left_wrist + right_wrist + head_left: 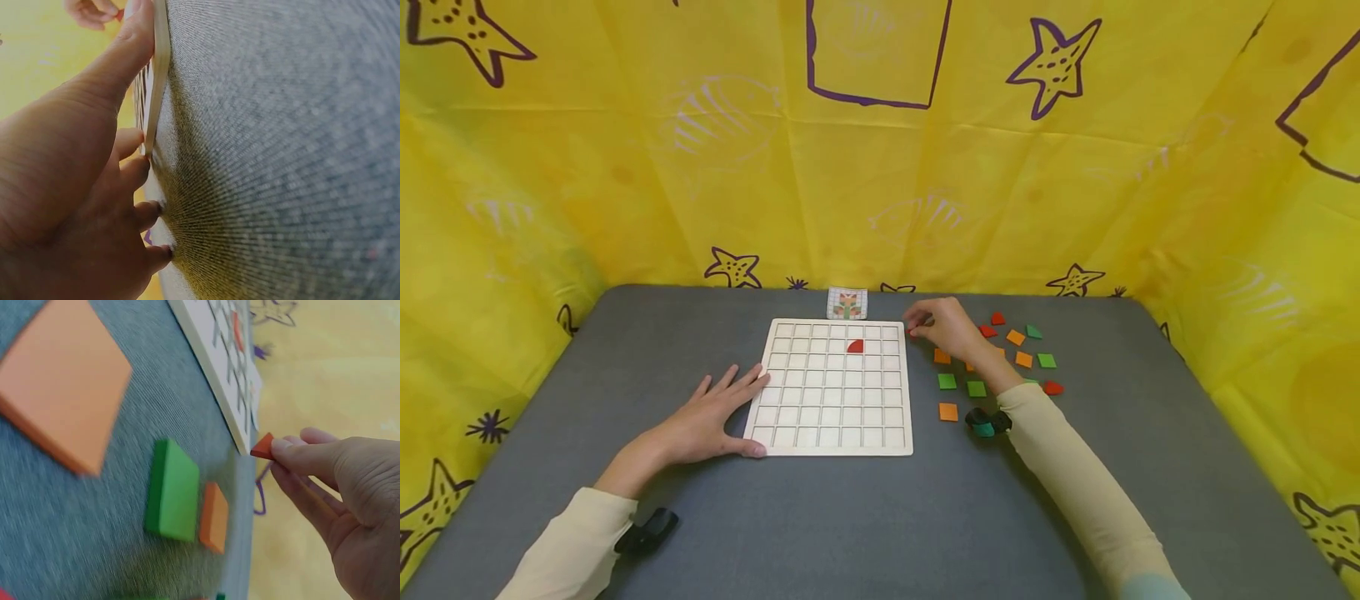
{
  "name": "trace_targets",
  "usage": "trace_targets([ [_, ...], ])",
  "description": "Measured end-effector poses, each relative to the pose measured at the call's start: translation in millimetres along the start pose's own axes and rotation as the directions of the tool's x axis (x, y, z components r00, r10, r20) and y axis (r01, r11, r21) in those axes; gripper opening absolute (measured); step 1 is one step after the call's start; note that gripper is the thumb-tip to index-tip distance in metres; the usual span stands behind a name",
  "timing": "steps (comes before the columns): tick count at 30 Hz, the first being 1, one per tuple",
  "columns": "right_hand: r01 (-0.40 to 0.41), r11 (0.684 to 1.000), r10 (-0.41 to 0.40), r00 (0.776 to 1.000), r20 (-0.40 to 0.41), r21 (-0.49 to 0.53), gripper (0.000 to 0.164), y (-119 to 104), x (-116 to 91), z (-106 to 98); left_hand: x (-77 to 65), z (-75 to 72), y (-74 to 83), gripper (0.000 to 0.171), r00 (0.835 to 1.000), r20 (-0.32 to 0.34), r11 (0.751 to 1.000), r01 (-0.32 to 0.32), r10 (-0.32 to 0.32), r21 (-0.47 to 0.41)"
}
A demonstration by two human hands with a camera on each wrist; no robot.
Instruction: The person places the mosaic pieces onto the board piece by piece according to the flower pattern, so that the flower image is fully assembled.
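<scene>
A white grid board (831, 396) lies on the grey table, with one red quarter-round tile (855, 346) in a cell of its upper part. My left hand (707, 422) rests at the board's left edge, fingers spread and thumb at the near left corner. In the left wrist view the thumb (119, 62) lies along the board's edge (160, 69). Beyond the board's far right corner, my right hand (946, 325) pinches a small red tile (262, 447) between thumb and fingertips, just above the table.
Right of the board lie several loose tiles: an orange square (948, 412), a green square (976, 389), a red piece (1053, 388) and others. A small card with a coloured pattern (847, 304) sits behind the board. A yellow printed cloth (880, 167) encloses the back and sides.
</scene>
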State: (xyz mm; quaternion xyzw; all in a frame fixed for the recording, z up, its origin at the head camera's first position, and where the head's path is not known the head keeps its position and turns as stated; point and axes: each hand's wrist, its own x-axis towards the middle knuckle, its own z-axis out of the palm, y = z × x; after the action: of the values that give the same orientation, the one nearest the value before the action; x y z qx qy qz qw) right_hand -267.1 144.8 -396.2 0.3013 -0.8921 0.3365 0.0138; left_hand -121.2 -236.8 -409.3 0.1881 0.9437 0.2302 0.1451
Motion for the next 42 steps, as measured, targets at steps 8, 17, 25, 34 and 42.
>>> trace_targets([
  [8,0.047,0.997,-0.047,0.999,-0.011,0.053,0.018,-14.6,13.1,10.2,-1.2,0.0,-0.4,0.117,1.0,-0.009,1.0,-0.003,0.003,0.007],
  [17,0.071,0.996,-0.075,0.995,0.065,0.059,0.019,-32.6,24.3,29.2,-6.0,3.5,-0.9,0.116,1.0,-0.015,1.0,-0.004,0.004,-0.014],
  [25,0.091,0.993,-0.097,0.991,0.088,0.074,0.019,-47.1,37.6,48.0,-6.0,1.0,0.0,0.116,1.0,-0.021,1.0,-0.003,0.003,-0.005],
  [34,0.081,0.992,-0.09,0.992,0.085,0.099,0.019,-61.4,51.9,65.6,-4.5,0.5,1.3,0.116,1.0,-0.023,1.0,-0.001,0.001,0.008],
  [42,0.023,0.994,-0.032,0.996,0.086,0.109,0.016,-63.8,49.5,75.3,-1.7,2.1,0.3,0.116,1.0,-0.022,1.0,0.0,0.0,0.005],
])
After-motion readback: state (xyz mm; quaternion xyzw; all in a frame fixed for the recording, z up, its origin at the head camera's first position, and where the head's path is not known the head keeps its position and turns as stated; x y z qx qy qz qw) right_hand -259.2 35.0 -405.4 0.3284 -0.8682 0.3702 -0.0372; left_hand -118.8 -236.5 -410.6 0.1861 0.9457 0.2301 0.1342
